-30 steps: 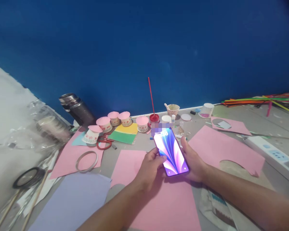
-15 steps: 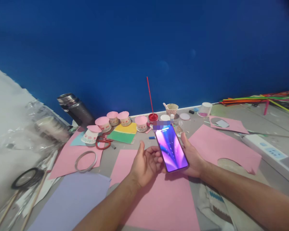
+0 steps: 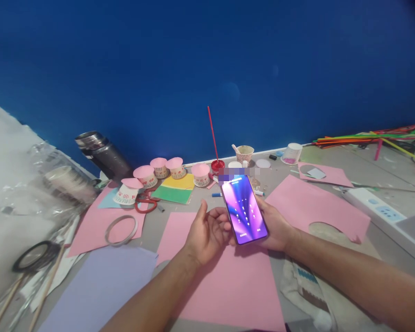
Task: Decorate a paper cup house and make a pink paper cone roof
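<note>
My right hand (image 3: 276, 226) is wrapped round the right side of a smartphone (image 3: 247, 207), its thumb along the phone's edge. The lit screen faces me with a purple and blue pattern and a number keypad. Beside the phone's lower left edge is my left hand (image 3: 207, 233), thumb raised and apart, fingers loosely curled with the tips at or very near the phone. Whether they bear any of its weight I cannot tell. Below both hands a sheet of pink paper (image 3: 228, 286) lies on the table.
Several paper cups with pink tops (image 3: 201, 174) stand near red-handled scissors (image 3: 145, 205) and a tape roll (image 3: 121, 230). A black flask (image 3: 103, 154) leans at the left. Purple paper (image 3: 100, 286) lies front left, a power strip (image 3: 383, 210) at right. A red stick (image 3: 212, 133) rises from a small red pot.
A number keypad has appeared on the phone's screen. My right thumb has lowered from upright to the phone's edge. The left hand keeps nearly the same pose.
</note>
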{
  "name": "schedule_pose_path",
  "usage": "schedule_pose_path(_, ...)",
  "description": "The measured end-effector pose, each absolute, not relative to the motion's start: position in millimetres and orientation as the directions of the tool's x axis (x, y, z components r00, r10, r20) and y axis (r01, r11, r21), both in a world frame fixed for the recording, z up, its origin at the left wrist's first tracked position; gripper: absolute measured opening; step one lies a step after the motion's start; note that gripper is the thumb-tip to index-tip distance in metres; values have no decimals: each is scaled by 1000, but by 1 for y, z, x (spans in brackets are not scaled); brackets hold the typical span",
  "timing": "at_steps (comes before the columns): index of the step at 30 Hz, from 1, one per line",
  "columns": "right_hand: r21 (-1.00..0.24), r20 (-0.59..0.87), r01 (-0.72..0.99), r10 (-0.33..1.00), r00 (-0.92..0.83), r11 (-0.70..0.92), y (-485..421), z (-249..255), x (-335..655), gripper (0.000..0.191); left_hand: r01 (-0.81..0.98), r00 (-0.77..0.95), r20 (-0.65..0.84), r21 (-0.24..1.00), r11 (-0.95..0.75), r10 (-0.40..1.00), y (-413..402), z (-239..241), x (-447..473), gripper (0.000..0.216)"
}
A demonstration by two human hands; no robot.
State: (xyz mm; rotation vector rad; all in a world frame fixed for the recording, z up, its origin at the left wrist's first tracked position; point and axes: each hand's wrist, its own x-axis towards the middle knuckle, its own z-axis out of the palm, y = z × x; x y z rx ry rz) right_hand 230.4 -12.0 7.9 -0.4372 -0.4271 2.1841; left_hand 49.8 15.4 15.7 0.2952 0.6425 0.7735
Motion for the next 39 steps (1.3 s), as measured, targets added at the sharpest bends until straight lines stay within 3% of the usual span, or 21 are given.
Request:
schedule_pose_path(7, -451, -173, -663, 788, -591, -597, -12, 12, 231, 73, -542, 531, -436, 484, 687, 727, 15, 18, 52, 58)
schedule_pose_path(12, -449, -261, -670, 804, -534, -591, -14, 11, 228, 67, -497, 465, -301, 689, 527, 833, 3, 19, 56, 25)
schedule_pose_path(15, -482, -327, -673, 828, -455, -560, -15, 9, 225, 60, -408, 430, -244, 806, 428, 869, -3, 21, 59, 28)
schedule_pose_path(21, -529, -323, -644, 833, -450, -553, -19, 14, 222, 56, -307, 353, -269, 872, 382, 896, -8, 23, 64, 39)
schedule_pose_path(25, -532, -323, -626, 820, -473, -571, -20, 19, 223, 56, -347, 368, -281, 843, 412, 886, -11, 21, 65, 36)
schedule_pose_path(29, -520, -254, -616, 796, -550, -592, -17, 19, 227, 67, -468, 402, -272, 759, 452, 874, -9, 19, 63, 41)
schedule_pose_path(39, -432, -225, -653, 776, -589, -622, -13, 14, 228, 76, -552, 477, -438, 526, 647, 762, 10, 20, 56, 54)
